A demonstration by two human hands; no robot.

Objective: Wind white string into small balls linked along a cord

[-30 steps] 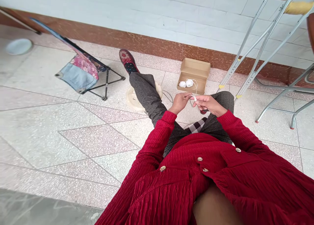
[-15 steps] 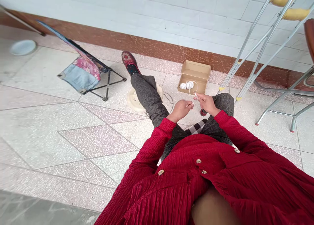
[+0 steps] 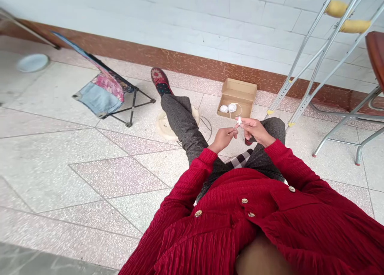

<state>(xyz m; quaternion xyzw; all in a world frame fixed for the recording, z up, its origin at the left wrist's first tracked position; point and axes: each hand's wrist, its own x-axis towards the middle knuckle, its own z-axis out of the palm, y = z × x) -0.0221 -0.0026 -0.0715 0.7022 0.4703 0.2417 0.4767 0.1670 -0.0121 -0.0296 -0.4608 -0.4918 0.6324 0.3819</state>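
My right hand (image 3: 255,131) pinches a small white piece (image 3: 239,121) of thread or cord between its fingertips. My left hand (image 3: 223,139) sits just to its left, fingers closed on a thin white strand (image 3: 232,131) that runs towards the white piece. Beyond both hands, on the floor, stands an open cardboard box (image 3: 237,98). Inside it lie two white balls of thread (image 3: 224,109), with a loop of thin white cord. Neither hand touches the box.
My grey trousered legs are crossed, with a red floral shoe (image 3: 160,81) beyond them. A folding chair (image 3: 102,91) stands at the left, metal crutches (image 3: 312,63) lean at the right, and a metal-legged seat (image 3: 345,127) stands beside them. A pale round mat (image 3: 177,127) lies under my leg.
My hands have come closer together than half a second ago, and the right hand has lifted the white piece slightly. The whole view has drifted slightly as my head moved.
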